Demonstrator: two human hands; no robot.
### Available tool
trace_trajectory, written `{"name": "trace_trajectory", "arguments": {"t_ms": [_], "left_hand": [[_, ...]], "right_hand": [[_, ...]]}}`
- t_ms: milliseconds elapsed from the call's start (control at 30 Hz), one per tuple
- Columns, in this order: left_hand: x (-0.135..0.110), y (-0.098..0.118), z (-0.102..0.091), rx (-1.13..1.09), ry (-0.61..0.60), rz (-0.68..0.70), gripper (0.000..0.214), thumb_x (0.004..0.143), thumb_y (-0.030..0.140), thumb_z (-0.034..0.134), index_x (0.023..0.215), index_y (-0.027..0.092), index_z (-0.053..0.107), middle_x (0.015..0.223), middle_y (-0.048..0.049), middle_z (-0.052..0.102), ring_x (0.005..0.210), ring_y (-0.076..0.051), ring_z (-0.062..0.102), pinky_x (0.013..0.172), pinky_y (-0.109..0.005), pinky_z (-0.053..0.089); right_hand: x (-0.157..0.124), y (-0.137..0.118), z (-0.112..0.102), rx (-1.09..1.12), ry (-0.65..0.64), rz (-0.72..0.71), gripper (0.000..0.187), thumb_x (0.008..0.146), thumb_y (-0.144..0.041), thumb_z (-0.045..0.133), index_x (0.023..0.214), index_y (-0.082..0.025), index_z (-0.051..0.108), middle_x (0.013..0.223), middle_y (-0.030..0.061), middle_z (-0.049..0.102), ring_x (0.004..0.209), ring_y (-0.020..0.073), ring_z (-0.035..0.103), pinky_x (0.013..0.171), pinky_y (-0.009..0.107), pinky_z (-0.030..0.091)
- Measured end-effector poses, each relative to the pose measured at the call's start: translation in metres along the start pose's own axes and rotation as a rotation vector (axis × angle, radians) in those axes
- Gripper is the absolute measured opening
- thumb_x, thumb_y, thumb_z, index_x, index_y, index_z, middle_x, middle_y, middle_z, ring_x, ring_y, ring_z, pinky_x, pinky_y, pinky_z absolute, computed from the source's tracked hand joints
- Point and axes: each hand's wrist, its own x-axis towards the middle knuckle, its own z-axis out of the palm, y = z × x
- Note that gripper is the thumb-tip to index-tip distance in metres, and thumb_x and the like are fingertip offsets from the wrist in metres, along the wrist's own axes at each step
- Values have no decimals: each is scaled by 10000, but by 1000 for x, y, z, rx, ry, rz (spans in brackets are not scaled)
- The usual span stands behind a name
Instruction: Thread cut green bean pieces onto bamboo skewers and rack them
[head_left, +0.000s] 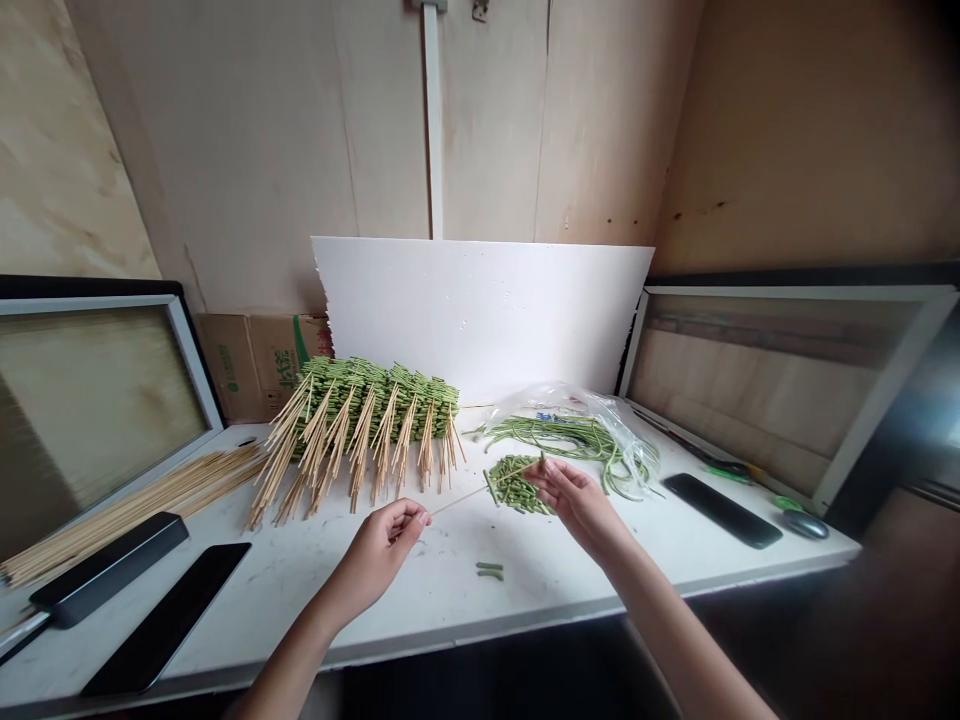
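My left hand (382, 552) pinches the near end of a thin wooden skewer (459, 499), which slants up to the right. At its far end my right hand (574, 495) is closed on a short piece of green bean (542, 460); whether the skewer passes through it is too small to tell. Just behind the skewer lies a pile of cut green bean pieces (517, 492). Two or so loose pieces (490, 571) rest on the white table (420, 610) between my forearms. Back left, many loaded skewers (375, 400) are stacked, bare sticks toward me.
Bare skewers (150, 497) lie at the left, near a black box-shaped object (112, 570) and a flat black slab (169, 620). Long uncut beans (562, 435) sit in a clear plastic bag (600, 405). A phone (721, 510) and a mouse (805, 524) are at right. White board (487, 310) stands behind.
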Motion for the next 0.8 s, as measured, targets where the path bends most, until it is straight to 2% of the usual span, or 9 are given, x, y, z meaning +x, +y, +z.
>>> {"name": "trace_trajectory", "arguments": {"t_ms": [100, 200, 500, 800], "left_hand": [[0, 0, 1, 14, -16, -6, 396, 990, 544, 502, 944, 185, 663, 870, -39, 648, 832, -205, 595, 752, -277, 464], [1, 0, 1, 13, -23, -12, 385, 993, 534, 502, 951, 187, 663, 878, -42, 653, 843, -210, 601, 761, -285, 466], [0, -2, 0, -3, -15, -12, 370, 987, 521, 530, 952, 181, 674, 862, -38, 655, 825, -204, 598, 742, -285, 462], [1, -5, -3, -18, -10, -21, 344, 978, 500, 558, 971, 181, 686, 906, -52, 695, 872, -220, 634, 772, -298, 477]], "right_hand": [[-1, 1, 1, 92, -36, 23, 312, 781, -476, 847, 937, -210, 796, 1046, 81, 788, 1041, 228, 715, 811, 278, 564], [-2, 3, 2, 142, -46, 20, 264, 801, -432, 846, 938, -211, 803, 1065, 82, 789, 1080, 237, 711, 817, 278, 568], [-4, 2, 5, 126, -45, -6, 236, 795, -405, 854, 923, -212, 809, 1007, 82, 800, 1020, 223, 724, 751, 257, 564], [-6, -3, 10, 77, 7, -37, 262, 700, -412, 910, 854, -226, 809, 954, 79, 807, 923, 232, 742, 629, 256, 551]]}}
